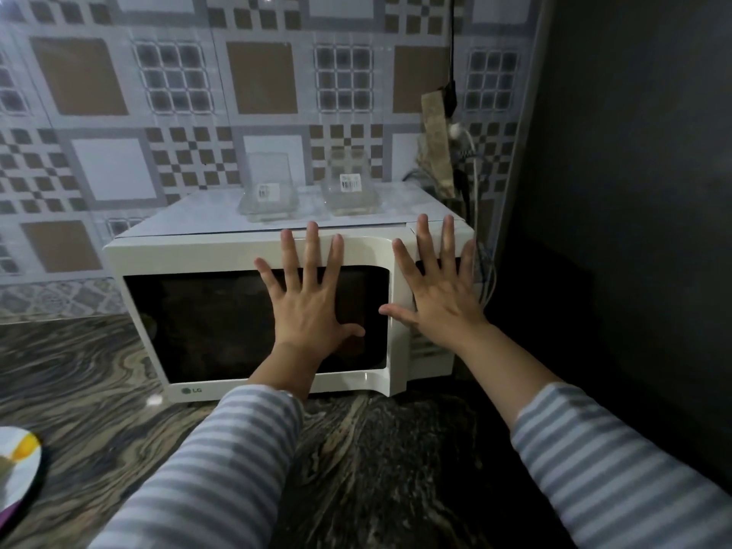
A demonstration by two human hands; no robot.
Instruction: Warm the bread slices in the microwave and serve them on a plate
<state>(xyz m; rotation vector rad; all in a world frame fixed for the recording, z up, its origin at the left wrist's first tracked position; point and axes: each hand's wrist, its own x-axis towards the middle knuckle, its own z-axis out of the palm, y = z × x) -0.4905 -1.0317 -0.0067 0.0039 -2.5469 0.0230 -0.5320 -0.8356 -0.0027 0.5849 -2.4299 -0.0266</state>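
Observation:
A cream microwave [206, 253] stands on the marbled counter against the tiled wall, with its dark-windowed door closed. My left hand [307, 299] is spread flat in front of the door window, fingers straight. My right hand [439, 287] is spread flat in front of the control panel at the microwave's right side. Neither hand holds anything. At the bottom left edge a white plate [20, 465] with a yellow mark lies partly out of view. No bread slices are visible.
Two clear glass containers [268, 190] [348, 184] with barcode labels sit on top of the microwave. Cables and a plug [459, 130] hang at the wall to its right. A dark wall [633, 192] closes the right side. The marbled counter [376, 461] extends in front.

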